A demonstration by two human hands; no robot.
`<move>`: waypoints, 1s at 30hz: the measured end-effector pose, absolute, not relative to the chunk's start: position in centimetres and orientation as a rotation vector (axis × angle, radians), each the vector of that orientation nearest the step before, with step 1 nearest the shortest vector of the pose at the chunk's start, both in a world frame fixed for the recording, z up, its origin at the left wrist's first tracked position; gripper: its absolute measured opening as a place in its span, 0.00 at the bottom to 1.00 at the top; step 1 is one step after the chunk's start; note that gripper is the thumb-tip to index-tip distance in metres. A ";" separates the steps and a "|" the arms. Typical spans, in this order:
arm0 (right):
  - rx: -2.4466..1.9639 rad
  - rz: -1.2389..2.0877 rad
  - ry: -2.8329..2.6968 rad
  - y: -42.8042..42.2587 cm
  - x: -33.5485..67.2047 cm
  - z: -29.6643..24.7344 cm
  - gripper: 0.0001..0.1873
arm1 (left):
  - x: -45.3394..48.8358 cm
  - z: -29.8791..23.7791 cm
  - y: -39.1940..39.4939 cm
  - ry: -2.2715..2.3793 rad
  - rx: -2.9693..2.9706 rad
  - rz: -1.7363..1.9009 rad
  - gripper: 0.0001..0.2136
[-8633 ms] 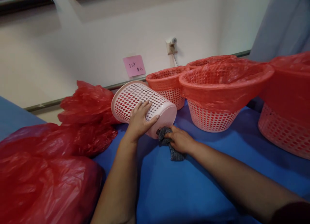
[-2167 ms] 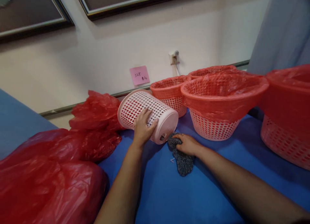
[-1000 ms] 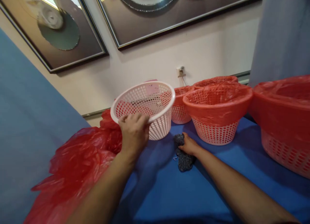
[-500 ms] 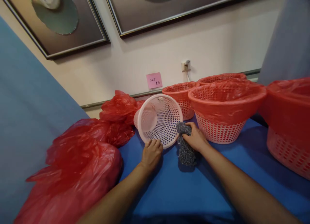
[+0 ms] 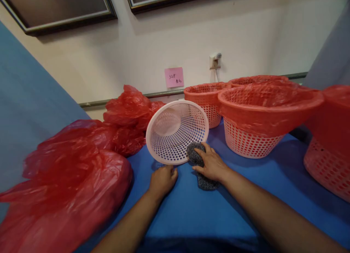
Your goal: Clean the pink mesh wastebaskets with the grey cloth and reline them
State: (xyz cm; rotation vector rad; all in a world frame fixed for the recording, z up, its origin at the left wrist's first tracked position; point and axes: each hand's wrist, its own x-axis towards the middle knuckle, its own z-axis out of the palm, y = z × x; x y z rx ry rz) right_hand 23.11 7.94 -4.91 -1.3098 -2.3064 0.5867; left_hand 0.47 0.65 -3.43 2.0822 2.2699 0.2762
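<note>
Basket tipped on its side, mouth facing you, cloth at its rim.

Your left hand (image 5: 163, 179) is down on the blue table (image 5: 191, 209) with its fingers curled at the lower rim of the pink basket (image 5: 177, 131); whether they grip it, I cannot tell. Your right hand (image 5: 210, 164) is clasped over the grey cloth (image 5: 201, 169), pressing it beside the rim. Red bags (image 5: 68, 169) are heaped to the left, and the lined baskets (image 5: 262, 114) stand to the right.

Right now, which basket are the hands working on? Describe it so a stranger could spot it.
On the blue table, beside the heap of red bags, the pale pink basket lies tipped, mouth facing the camera. Unlike the upright lined baskets, it has no red liner.
</note>
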 end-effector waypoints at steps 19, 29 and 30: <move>-1.171 0.480 -2.520 6.8 21.9 -4.6 0.35 | -0.5 -5.5 3.5 1.485 1.381 1.374 0.15; -1.289 0.534 -2.465 8.3 23.5 -4.2 0.37 | 0.0 -5.1 3.4 1.478 1.590 1.348 0.13; -1.145 0.630 -2.483 7.8 23.1 -4.3 0.38 | 0.0 -5.4 3.5 1.456 1.594 1.275 0.14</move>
